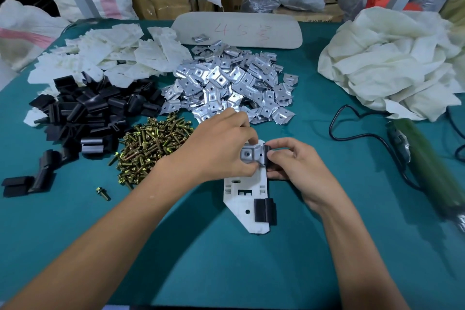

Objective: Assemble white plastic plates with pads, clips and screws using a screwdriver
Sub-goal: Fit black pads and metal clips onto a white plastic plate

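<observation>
Head view: I have one flat white plastic plate (242,196) lying on the teal table covering (176,246) directly in front of me. A black plastic pad (264,211) is seated on its near right edge. At the plate's far end, my left hand (216,148) pinches a bent silver metal clip (250,155) with a centre hole, fingers closed on its left and lower edges and pressing it onto the plate. My right hand (299,166) is closed on a second black pad (268,158) at the plate's far right edge, thumb and forefinger gripping it just beside the clip; pad and clip touch.

Stock beyond my hands: a heap of silver metal clips (231,85) in the middle, a heap of brass-coloured screws with washers (151,146) near my left forearm, a pile of black pads (88,116) to the left, and a pile of white plates (113,55) at far left. One loose screw (103,194) lies apart, near the left forearm.

At right, a green-bodied electric screwdriver (427,168) with a black cable (352,131) lies untouched on the table, well apart from my right hand. Crumpled white sheeting (392,65) sits behind it.
</observation>
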Demonstrator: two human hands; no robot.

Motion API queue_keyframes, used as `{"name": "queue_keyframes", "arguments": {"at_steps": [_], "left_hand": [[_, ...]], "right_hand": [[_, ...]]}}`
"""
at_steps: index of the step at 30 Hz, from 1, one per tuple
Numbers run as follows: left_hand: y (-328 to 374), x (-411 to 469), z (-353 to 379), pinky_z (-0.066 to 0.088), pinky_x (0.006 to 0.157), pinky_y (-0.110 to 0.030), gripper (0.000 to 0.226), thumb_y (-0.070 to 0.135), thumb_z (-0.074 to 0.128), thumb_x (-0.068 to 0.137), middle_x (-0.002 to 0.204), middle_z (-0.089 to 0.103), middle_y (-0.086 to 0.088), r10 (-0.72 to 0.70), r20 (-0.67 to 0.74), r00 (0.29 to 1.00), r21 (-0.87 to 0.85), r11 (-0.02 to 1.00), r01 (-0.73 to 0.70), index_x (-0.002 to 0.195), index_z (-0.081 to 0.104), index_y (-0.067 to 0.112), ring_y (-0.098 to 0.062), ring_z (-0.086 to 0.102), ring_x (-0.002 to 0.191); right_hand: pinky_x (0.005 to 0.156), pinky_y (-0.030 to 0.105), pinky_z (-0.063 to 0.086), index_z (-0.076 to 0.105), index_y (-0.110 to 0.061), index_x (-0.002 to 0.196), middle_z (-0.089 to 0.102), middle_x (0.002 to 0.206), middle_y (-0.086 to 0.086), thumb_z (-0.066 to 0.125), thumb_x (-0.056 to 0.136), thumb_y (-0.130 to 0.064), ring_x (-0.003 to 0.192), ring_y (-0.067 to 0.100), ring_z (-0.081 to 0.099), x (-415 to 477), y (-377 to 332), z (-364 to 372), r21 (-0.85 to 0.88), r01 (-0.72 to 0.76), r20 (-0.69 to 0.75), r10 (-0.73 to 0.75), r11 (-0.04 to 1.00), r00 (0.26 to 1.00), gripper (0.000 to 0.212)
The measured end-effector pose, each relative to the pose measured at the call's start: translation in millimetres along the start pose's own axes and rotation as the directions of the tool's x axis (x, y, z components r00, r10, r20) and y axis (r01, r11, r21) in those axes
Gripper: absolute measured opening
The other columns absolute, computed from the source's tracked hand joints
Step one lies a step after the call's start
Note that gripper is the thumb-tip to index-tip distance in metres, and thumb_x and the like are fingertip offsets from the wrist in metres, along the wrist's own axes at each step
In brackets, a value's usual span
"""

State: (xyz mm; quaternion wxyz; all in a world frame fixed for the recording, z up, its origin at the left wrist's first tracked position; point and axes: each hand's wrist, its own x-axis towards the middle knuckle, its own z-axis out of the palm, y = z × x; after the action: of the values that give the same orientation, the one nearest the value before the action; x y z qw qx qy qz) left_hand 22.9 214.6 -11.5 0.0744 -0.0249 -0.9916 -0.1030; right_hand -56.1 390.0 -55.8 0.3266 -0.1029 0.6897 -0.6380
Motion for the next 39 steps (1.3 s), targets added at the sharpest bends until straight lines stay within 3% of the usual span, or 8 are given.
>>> {"name": "queue_keyframes", "arguments": {"at_steps": [11, 26, 39], "left_hand": [[-6, -10, 3, 0.028, 0.071, -0.024, 0.044, 0.052, 0.074, 0.076, 0.094, 0.052, 0.009, 0.005, -0.121, 0.993, -0.014, 1.0, -0.007, 0.109, 0.074, 0.023, -0.006, 0.031, 0.089], [-3, -17, 11, 0.037, 0.068, -0.025, 0.04, 0.045, 0.072, 0.074, 0.089, 0.058, 0.002, 0.057, -0.191, 0.98, 0.076, 0.996, -0.043, 0.098, 0.075, 0.014, -0.019, 0.049, 0.082], [-6, -20, 12, 0.039, 0.064, -0.025, 0.044, 0.049, 0.062, 0.075, 0.089, 0.059, 0.001, 0.055, -0.228, 0.972, 0.037, 0.998, -0.047, 0.098, 0.076, 0.015, -0.018, 0.048, 0.08]], "right_hand": [[0.065, 0.022, 0.059, 0.064, -0.004, 0.103, 0.078, 0.084, 0.008, 0.061, 0.1, 0.001, 0.071, 0.015, 0.074, 0, -1, 4, 0.101, -0.019, 0.038, 0.015, 0.995, 0.999, 0.007], [0.069, 0.025, 0.06, 0.065, -0.001, 0.107, 0.077, 0.092, 0.016, 0.062, 0.099, 0.0, 0.078, 0.021, 0.074, 2, 1, 7, 0.105, -0.022, 0.033, 0.019, 0.994, 0.999, 0.009], [0.069, 0.023, 0.06, 0.065, 0.0, 0.11, 0.077, 0.094, 0.014, 0.061, 0.1, 0.0, 0.076, 0.017, 0.072, 1, -1, 6, 0.113, -0.035, 0.053, 0.029, 0.993, 0.998, 0.011]]}}
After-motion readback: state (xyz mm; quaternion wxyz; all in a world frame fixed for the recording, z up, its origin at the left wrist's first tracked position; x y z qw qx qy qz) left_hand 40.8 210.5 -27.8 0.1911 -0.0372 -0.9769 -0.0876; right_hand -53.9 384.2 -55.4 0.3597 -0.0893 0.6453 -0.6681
